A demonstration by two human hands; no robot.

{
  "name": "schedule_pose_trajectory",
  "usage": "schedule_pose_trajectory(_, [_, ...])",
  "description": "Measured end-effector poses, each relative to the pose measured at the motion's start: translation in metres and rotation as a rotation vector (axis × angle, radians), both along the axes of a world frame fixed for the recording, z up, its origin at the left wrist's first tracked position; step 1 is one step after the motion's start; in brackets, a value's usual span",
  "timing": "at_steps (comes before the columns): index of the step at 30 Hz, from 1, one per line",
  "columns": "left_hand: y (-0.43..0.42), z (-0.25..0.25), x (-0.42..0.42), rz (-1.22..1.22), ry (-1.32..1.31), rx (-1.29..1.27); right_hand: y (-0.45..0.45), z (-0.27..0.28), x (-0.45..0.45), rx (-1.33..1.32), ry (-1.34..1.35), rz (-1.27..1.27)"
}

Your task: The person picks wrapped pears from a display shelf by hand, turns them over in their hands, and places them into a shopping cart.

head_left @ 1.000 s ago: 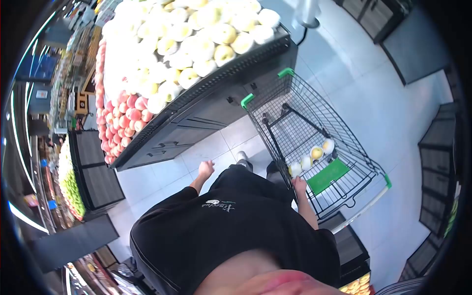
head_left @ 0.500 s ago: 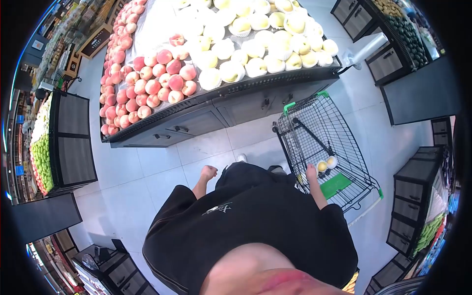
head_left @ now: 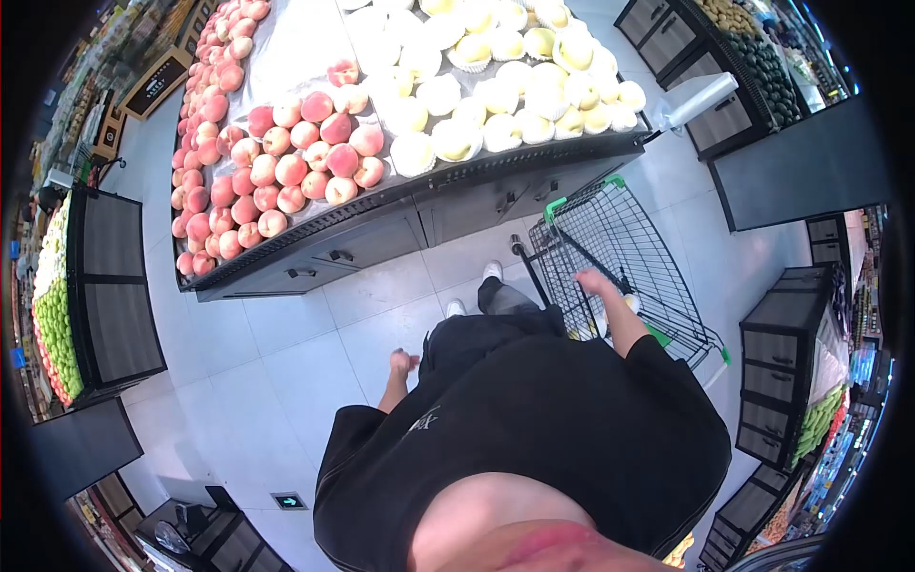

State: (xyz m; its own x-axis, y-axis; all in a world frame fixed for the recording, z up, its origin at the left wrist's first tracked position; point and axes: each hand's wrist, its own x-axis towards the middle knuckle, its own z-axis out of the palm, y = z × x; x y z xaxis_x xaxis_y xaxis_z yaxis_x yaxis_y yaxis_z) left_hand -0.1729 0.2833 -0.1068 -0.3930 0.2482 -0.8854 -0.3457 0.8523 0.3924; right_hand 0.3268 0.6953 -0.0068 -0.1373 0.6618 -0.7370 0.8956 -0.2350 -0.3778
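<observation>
My left hand (head_left: 403, 360) hangs beside my body over the floor, its fingers loosely curled with nothing showing in them. Above the shopping cart (head_left: 634, 224), which is a dark wire cart with green corners, my right hand (head_left: 593, 281) reaches forward with its fingers partly extended and holds nothing visible. Whether it touches the cart cannot be told. My right forearm covers part of the basket, where a pale fruit in a white foam net (head_left: 632, 303) shows beside it. In front stands a fruit display with peaches (head_left: 303, 143) on the left and yellow foam-wrapped fruit (head_left: 457, 138) on the right.
The display's dark front edge (head_left: 410, 195) runs across ahead of me. A roll of plastic bags (head_left: 701, 100) sits at its right corner. Dark cabinets with produce stand left (head_left: 114, 276) and right (head_left: 782, 362). An exit sign (head_left: 287, 500) lies on the tiled floor.
My right hand has moved forward over the cart, and my left hand has swung back slightly. One foot has stepped ahead. The fruit in the cart is now mostly hidden by my right arm.
</observation>
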Motion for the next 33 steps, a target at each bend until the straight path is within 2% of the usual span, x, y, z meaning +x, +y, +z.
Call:
schedule_pose_trajectory(3, [-0.034,-0.001,0.009,-0.119,-0.038,-0.113,0.060,0.064,-0.068,0.001,0.396,-0.329])
schedule_pose_trajectory(5, [-0.046,0.008,0.009,-0.211,-0.050,-0.156,0.115,0.093,-0.102,0.135,0.616,-0.283])
schedule_pose_trajectory(7, [-0.047,0.010,0.006,-0.291,-0.051,-0.173,0.164,0.146,-0.142,0.319,0.729,-0.275])
schedule_pose_trajectory(9, [-0.036,0.017,0.001,-0.337,-0.042,-0.171,0.215,0.194,-0.168,0.591,0.652,-0.117])
schedule_pose_trajectory(10, [-0.024,0.020,-0.002,-0.347,-0.033,-0.166,0.235,0.214,-0.184,0.819,0.589,-0.109])
schedule_pose_trajectory(11, [-0.010,0.022,-0.006,-0.349,-0.024,-0.153,0.257,0.234,-0.193,0.774,0.705,-0.149])
schedule_pose_trajectory(12, [0.008,0.029,-0.008,-0.350,-0.015,-0.138,0.267,0.264,-0.204,0.883,0.718,-0.120])
schedule_pose_trajectory(15, [0.070,0.041,-0.022,-0.288,0.021,-0.066,0.330,0.295,-0.218,1.057,0.513,0.047])
schedule_pose_trajectory(18, [0.130,0.058,-0.030,-0.188,0.074,0.046,0.359,0.312,-0.230,1.362,0.257,0.128])
schedule_pose_trajectory(21, [0.176,0.077,-0.031,-0.122,0.159,0.200,0.393,0.316,-0.236,1.297,0.156,0.179])
schedule_pose_trajectory(25, [0.204,0.101,-0.021,-0.088,0.198,0.198,0.425,0.322,-0.241,1.110,-0.009,0.312])
schedule_pose_trajectory(27, [0.198,0.109,-0.011,-0.072,0.211,0.180,0.438,0.322,-0.240,0.952,-0.012,0.386])
schedule_pose_trajectory(30, [0.166,0.100,0.003,-0.077,0.185,0.074,0.472,0.294,-0.241,0.902,0.040,0.359])
schedule_pose_trajectory(33, [0.126,0.084,0.019,-0.146,0.159,-0.059,0.467,0.293,-0.247,0.846,0.013,0.322])
